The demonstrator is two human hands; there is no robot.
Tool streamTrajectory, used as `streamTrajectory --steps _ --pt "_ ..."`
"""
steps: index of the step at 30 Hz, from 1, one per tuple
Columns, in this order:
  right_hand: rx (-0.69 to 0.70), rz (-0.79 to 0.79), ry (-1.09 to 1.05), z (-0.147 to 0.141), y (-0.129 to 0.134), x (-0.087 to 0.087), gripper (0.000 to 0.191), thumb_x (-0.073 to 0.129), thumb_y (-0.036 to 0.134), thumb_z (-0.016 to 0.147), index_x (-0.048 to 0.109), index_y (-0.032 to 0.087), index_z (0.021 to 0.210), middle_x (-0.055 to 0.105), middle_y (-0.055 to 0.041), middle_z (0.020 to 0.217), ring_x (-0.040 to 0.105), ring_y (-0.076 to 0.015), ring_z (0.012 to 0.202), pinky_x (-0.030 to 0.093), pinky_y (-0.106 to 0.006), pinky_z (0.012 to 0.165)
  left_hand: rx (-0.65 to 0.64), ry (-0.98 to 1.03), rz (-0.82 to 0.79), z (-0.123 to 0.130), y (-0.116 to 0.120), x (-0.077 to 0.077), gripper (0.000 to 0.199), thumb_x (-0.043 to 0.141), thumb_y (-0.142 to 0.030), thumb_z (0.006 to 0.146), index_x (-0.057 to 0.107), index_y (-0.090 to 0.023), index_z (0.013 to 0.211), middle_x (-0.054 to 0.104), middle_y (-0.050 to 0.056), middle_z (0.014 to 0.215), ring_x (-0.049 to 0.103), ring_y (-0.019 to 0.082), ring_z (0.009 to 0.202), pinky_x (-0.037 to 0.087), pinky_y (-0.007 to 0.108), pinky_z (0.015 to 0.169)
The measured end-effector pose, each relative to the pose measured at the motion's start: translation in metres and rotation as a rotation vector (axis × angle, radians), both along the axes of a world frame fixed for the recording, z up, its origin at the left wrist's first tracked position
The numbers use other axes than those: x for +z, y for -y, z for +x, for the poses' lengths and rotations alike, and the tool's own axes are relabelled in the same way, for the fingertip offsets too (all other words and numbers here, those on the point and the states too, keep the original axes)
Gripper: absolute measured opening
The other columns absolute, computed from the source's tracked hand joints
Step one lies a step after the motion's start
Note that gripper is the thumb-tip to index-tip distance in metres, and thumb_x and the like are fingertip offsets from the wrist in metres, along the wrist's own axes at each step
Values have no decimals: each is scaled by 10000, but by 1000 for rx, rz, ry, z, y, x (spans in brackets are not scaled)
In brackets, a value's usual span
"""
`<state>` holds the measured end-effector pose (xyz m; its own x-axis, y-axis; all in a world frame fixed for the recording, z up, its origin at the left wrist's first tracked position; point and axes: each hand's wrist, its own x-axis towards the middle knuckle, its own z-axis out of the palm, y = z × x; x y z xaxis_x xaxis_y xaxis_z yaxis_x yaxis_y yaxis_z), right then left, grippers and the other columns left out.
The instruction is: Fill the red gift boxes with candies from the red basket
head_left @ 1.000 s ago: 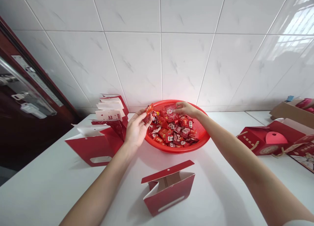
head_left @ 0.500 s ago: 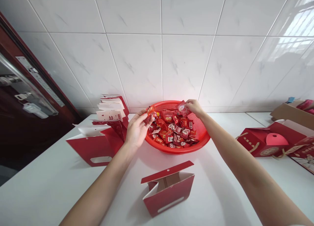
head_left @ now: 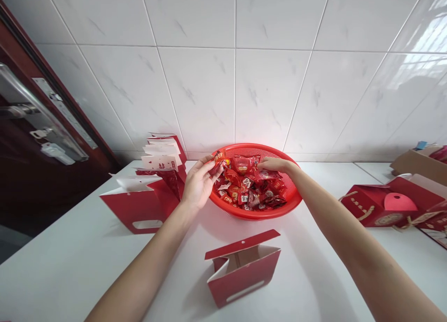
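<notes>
My left hand (head_left: pixel 199 182) is at the left rim of a red plastic colander (head_left: pixel 258 215), its fingers closed around a few red wrapped candies (head_left: pixel 219 159). Glossy wrapped candies in red and dark red fill much of the colander. Down among them, toward the back right, is my right hand (head_left: pixel 275 164); its fingers are pinched at a pinkish-red candy packet (head_left: pixel 268 174), with the fingertips partly hidden. In front of the colander stands a red paper gift box (head_left: pixel 246 277), its top open and its flap raised.
Several red gift boxes (head_left: pixel 129 210) with raised white-lined flaps stand at the left. At the right are a red box with a gold cord (head_left: pixel 370 203) and a cardboard carton (head_left: pixel 415 168). A tiled wall rises behind the white table (head_left: pixel 87 266); a dark door is at the left.
My right hand has lowered from the colander's back rim into the candies, bringing the pinkish-red packet down. My left hand keeps its candies at the left rim. The view has shifted slightly.
</notes>
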<state>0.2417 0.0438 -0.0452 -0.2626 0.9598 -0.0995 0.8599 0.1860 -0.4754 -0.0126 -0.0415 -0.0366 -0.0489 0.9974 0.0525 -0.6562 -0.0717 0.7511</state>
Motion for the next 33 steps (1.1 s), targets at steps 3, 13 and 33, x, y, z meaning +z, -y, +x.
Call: streamTrajectory --steps 3,13,33 --pt "-98 -37 -109 1 -2 -2 246 538 198 844 475 200 606 535 2 599 509 -134 557 422 -253 526 4 1 -3 0 0 0 150 686 -3 744 717 -149 727 731 8 773 697 101 740 577 202 742" --pt "-282 11 -465 0 -5 -3 210 611 155 818 486 192 653 485 32 561 463 -110 542 366 -225 504 -11 -59 75 -2 -2 -7 158 798 -86 684 715 -158 796 731 8 852 696 126 806 560 268 853" --pt "-71 312 -786 -66 66 46 108 531 247 935 539 192 842 594 19 645 493 -98 528 385 -247 515 104 -456 223 4 0 -23 431 904 -318 611 785 -169 997 786 78 1021 717 261 961 569 378 866"
